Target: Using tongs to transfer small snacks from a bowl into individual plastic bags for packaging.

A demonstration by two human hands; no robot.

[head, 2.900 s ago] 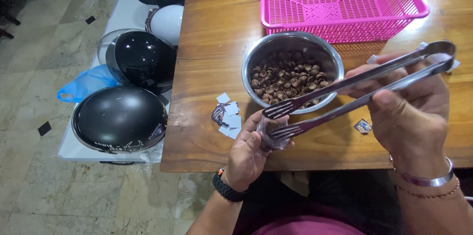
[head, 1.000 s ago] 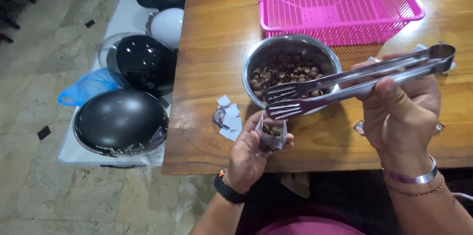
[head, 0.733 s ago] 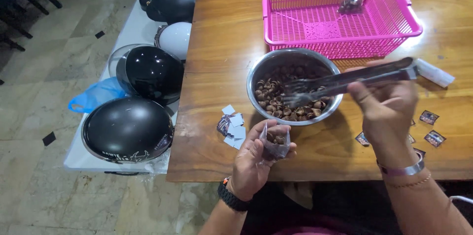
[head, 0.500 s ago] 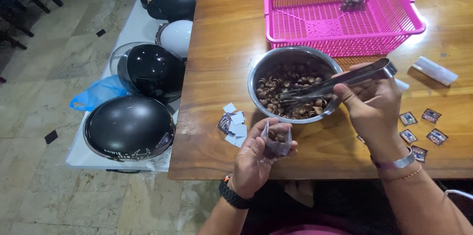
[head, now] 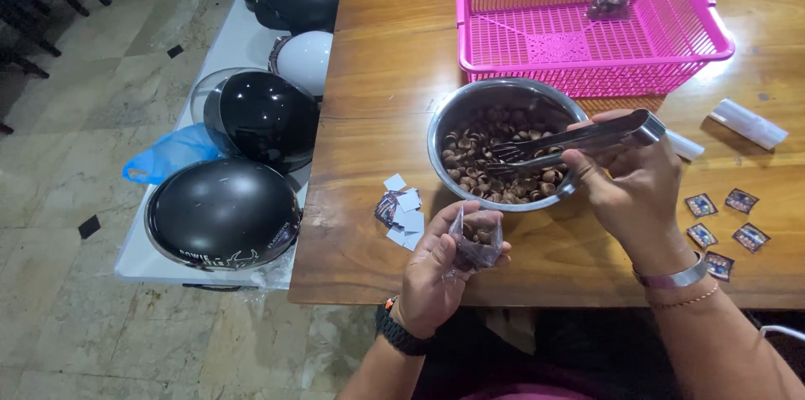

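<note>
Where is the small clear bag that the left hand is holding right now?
In the head view, the small clear bag sits in the left hand at the table's near edge, just below the steel bowl and right of the small paper squares.

right hand [head: 633,186] dips tongs [head: 570,142] into bowl [head: 470,102]; left hand [head: 436,270] holds pouch [head: 475,241].

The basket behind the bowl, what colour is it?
Bright pink, the basket shows clearly in the head view.

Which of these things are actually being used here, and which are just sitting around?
In use:
- left hand holding a small clear bag
- right hand holding metal tongs
- steel bowl of brown pieces

Lying about:
- pink basket
- helmets
- blue plastic bag
- small packets
- paper squares
</note>
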